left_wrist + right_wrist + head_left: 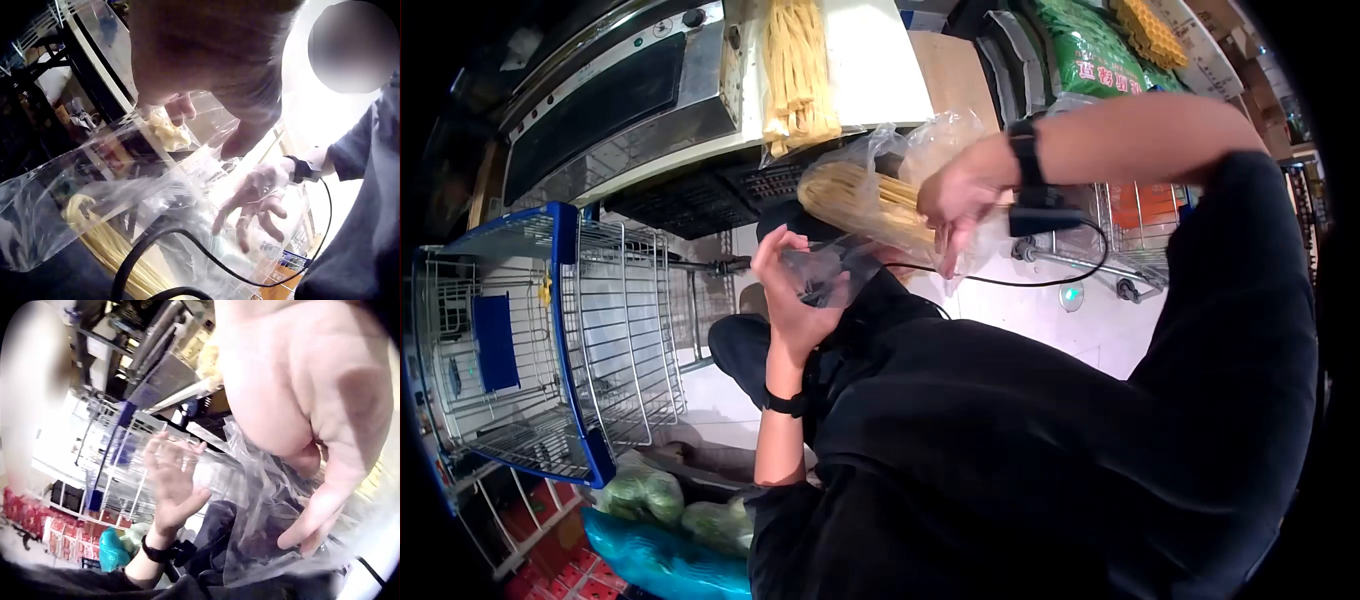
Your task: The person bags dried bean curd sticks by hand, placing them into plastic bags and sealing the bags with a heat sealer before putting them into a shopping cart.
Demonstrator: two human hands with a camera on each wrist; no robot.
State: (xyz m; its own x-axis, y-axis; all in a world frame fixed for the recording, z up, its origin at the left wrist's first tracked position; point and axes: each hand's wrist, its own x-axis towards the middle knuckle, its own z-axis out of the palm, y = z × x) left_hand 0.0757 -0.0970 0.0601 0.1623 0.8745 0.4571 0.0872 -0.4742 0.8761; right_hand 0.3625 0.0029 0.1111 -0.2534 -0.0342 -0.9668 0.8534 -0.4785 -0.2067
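A clear plastic bag (144, 187) stretches between the two hands. The left hand (798, 295) is raised, its fingers and thumb spread apart with the film against them; the right wrist view also shows this hand (172, 487) behind the plastic. Over the bundle of long yellow strips (865, 200), the right hand (965, 195) points its fingers downward, touching the crumpled film. In the left wrist view the fingers of the right hand (256, 200) are spread and slightly bent. The bundle (112, 250) lies in or behind clear plastic; which one is unclear.
Another bundle of yellow strips (797, 80) lies on the white counter (880, 60) beside an oven (620, 100). A wire shopping cart (615, 330) stands at the left. Green packages (1090, 50) lie at the back right. A black cable (1000, 283) hangs from the right wrist.
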